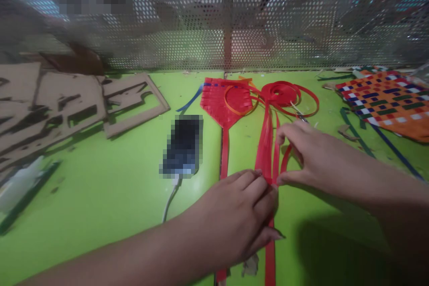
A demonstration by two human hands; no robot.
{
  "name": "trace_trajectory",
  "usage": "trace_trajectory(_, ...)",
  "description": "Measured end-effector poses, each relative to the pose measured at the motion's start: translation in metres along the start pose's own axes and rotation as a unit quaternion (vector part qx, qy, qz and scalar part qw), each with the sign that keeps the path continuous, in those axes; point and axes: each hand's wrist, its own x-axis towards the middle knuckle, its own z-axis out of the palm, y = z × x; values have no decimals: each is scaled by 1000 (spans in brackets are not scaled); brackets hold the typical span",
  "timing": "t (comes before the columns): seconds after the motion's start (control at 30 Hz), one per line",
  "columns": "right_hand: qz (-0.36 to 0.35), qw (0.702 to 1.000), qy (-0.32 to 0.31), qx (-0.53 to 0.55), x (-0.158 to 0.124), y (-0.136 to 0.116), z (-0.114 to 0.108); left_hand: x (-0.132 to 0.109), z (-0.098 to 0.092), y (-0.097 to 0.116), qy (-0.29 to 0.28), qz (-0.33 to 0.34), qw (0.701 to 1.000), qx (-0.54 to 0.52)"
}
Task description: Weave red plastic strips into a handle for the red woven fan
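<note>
My left hand (246,210) lies over a bundle of red strips (264,143) on the green table, its fingers bent around them. On the right, my right hand (295,156) has thumb and index finger apart beside the same strips; a thin red strip runs by its fingertips. Beyond the hands sits a coil of red strip (279,94). A red woven piece (226,100) with a pointed lower end lies left of the coil, with an orange loop (228,107) on it and a blue strip (190,100) at its left edge.
A phone (184,143) with a white cable (169,201) lies left of my hands. Cut cardboard (67,103) covers the far left. An orange patterned woven piece (392,103) is at the right. A perforated metal panel (187,31) stands along the back.
</note>
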Motion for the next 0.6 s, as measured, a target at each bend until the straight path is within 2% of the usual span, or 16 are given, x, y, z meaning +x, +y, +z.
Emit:
trace_trajectory(0.1,-23,998,-60,-13,-1,-8,-3,0,0,1,12,2,1000,13)
trace_trajectory(0.27,-16,979,-180,92,2,-11,-5,0,-1,2,17,7,999,40)
trace_trajectory(0.33,-6,969,-211,129,4,-10,-6,1,-1,2,21,9,999,48)
trace_trajectory(0.53,8,964,-224,143,2,-7,-4,1,0,2,18,13,999,49)
trace_trajectory(0.6,10,969,-200,145,1,-7,-2,1,1,2,16,11,999,46)
